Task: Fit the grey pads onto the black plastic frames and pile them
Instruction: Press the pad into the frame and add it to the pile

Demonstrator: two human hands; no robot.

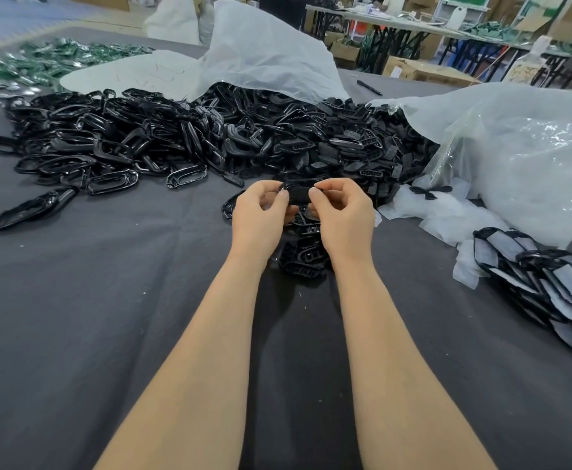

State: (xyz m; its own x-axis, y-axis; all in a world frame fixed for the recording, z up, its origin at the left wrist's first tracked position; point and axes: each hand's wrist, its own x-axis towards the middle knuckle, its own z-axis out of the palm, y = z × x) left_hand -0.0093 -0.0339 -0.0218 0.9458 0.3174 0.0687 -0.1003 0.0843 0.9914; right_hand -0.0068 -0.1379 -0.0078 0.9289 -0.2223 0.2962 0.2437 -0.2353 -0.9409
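Observation:
My left hand point(260, 212) and my right hand point(340, 210) are both shut on one black plastic frame point(298, 193), holding it by its two ends above the dark cloth. No grey pad shows on it; my fingers hide much of it. Just below my hands lies a small heap of black grid-shaped parts point(303, 256). A large pile of loose black frames point(176, 137) spreads across the table behind. At the right edge lies a row of frames fitted with grey pads point(549, 283).
Dark grey cloth point(108, 317) covers the table. Clear plastic bags point(521, 157) bulge at the right, and a white bag point(264, 52) is draped behind the pile. A black pen point(369, 87) lies at the back. Green parts point(50, 59) sit far left.

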